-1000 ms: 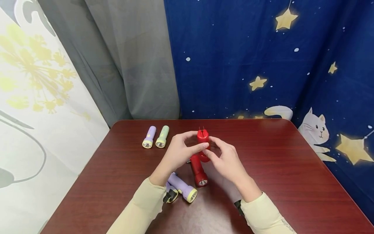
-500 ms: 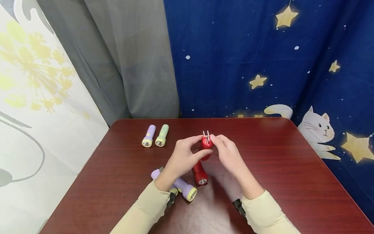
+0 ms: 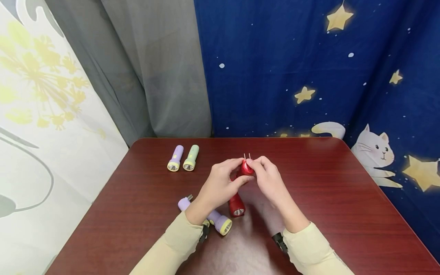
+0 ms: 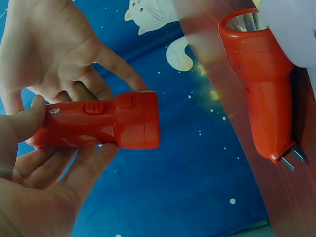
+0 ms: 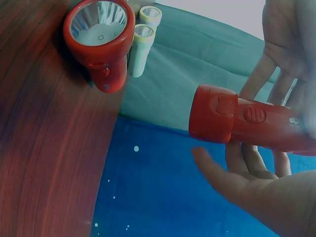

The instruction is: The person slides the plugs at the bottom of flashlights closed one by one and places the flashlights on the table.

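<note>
In the head view, my left hand [image 3: 217,186] and right hand [image 3: 273,185] hold a red flashlight [image 3: 246,168] above the table, its two metal prongs pointing up and away. The left thumb and fingers grip its body; the right fingers pinch its prong end. The left wrist view shows this flashlight [image 4: 137,121] side-on, its button facing the camera. The same button side of the flashlight [image 5: 212,116] appears in the right wrist view. A second red flashlight [image 3: 237,206] lies below the hands, lens toward me, its far end hidden in the head view.
Two purple flashlights, one with a yellow-rimmed lens [image 3: 224,225] and one with prongs [image 3: 183,204], lie partly hidden beside my left forearm. Further back on the table [image 3: 326,191] lie a purple flashlight [image 3: 177,156] and a green one [image 3: 192,156]. Curtains hang behind.
The held red flashlight has moved slightly right and tilted, so its body looks shorter and its prongs clearer. The right fingers have shifted up to the prong end. The flashlights on the table stay put.
</note>
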### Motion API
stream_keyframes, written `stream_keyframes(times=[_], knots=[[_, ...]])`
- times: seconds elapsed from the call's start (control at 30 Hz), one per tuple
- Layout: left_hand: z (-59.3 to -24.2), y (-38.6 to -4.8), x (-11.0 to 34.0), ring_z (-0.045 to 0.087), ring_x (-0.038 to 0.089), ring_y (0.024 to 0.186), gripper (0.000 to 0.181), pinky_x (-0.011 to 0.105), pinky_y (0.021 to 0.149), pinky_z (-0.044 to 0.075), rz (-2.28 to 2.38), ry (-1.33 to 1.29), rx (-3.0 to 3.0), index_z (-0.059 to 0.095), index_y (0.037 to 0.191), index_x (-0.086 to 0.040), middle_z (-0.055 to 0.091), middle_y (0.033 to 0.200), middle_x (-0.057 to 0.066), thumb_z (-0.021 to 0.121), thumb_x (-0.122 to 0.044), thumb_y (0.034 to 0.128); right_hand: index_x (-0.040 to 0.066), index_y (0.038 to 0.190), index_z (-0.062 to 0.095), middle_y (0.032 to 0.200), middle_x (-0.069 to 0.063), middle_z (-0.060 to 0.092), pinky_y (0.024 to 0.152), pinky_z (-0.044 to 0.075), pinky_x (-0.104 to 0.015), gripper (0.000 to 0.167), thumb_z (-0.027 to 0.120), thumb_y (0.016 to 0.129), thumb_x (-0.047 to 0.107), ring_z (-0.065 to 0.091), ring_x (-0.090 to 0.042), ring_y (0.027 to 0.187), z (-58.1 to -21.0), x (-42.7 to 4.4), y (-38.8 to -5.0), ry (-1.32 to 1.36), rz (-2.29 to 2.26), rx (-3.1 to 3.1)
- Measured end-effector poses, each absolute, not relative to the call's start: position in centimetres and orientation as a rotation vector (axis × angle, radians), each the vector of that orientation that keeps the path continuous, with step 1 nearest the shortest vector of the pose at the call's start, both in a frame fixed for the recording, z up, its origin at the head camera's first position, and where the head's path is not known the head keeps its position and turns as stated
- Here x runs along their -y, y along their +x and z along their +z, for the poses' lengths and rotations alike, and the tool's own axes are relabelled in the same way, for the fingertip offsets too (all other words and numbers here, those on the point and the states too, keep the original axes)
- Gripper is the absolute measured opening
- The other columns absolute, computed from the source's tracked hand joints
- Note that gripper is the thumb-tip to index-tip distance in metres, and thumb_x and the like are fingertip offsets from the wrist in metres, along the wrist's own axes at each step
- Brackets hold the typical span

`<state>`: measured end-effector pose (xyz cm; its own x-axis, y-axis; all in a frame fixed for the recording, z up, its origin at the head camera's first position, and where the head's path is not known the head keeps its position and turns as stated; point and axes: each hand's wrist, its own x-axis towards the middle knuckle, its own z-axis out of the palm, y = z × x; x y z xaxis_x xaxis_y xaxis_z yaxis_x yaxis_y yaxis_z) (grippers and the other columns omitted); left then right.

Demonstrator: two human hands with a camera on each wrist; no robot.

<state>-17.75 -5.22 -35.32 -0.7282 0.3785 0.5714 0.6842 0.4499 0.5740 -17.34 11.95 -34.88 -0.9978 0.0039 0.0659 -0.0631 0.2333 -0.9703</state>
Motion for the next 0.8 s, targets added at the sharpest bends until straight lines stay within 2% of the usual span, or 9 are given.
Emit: stream_keyframes(times=[0.3,0.47,0.67,0.8], knots=[[-35.5,-17.6,4.8,0.075,0.018,0.103,0.038,0.032,0.092,0.063,-1.058,-0.906,2.278,0.075,0.123,-0.004,0.08,0.114,0.009,0.087,-0.013,0.0879,0.001,0.095,0.058,0.092,-0.005,0.063,0.079,0.048,-0.023,0.024,0.053,0.107,0.021,0.058,-0.013,0.091,-35.1,-11.5,-17.4,0.086,2.014,2.287],[-35.8,-17.7,4.7,0.074,0.018,0.1,0.031,0.033,0.088,0.063,-1.036,-0.909,2.245,0.076,0.117,-0.004,0.08,0.11,0.009,0.086,-0.013,0.0889,0.0,0.096,0.057,0.095,-0.006,0.066,0.081,0.048,-0.021,0.019,0.052,0.105,0.016,0.06,-0.009,0.091,-35.4,-11.0,-17.2,0.097,2.064,2.232],[-36.0,-17.8,4.8,0.075,0.019,0.101,0.034,0.036,0.088,0.064,-1.066,-0.879,2.252,0.075,0.119,-0.003,0.08,0.112,0.01,0.086,-0.013,0.0887,0.0,0.099,0.056,0.106,-0.013,0.069,0.087,0.047,-0.022,0.016,0.05,0.105,0.014,0.06,-0.009,0.098,-35.4,-11.0,-17.0,0.114,2.094,2.236],[-36.0,-17.9,4.8,0.076,0.019,0.101,0.034,0.037,0.088,0.064,-1.087,-0.869,2.261,0.075,0.12,-0.003,0.08,0.112,0.01,0.085,-0.013,0.0893,-0.001,0.103,0.055,0.108,-0.015,0.067,0.088,0.047,-0.02,0.015,0.048,0.104,0.013,0.059,-0.008,0.099,-35.3,-11.0,-16.9,0.128,2.102,2.255]])
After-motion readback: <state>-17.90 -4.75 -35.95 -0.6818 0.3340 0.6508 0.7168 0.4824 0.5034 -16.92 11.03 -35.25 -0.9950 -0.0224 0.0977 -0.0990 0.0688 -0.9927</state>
